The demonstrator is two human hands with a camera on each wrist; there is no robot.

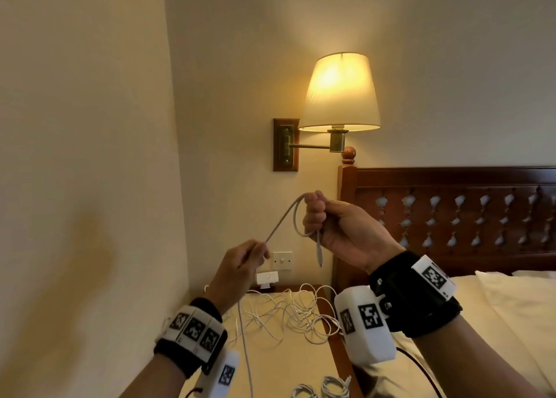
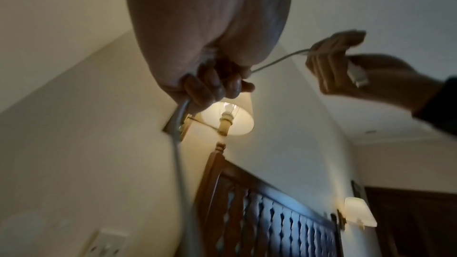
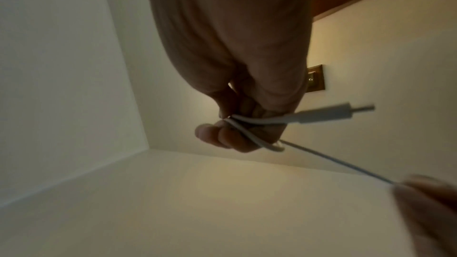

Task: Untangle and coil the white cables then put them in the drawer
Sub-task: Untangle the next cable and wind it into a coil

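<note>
Wrist-mounted trackers frame the work. At 7 o'clock the left hand [image 1: 240, 262] pinches the white cable [image 1: 282, 217]; at 1 o'clock from it the right hand [image 1: 337, 229] is fisted around the first loop, the plug [image 1: 319, 254] hanging below. Feed slack evenly, match each loop to the first, and let the cable roll so no twist builds. Remaining tangled cables [image 1: 288, 313] lie on the nightstand [image 1: 270, 367], two coiled cables [image 1: 322, 390] at 6 o'clock. No drawer is visible.
</note>
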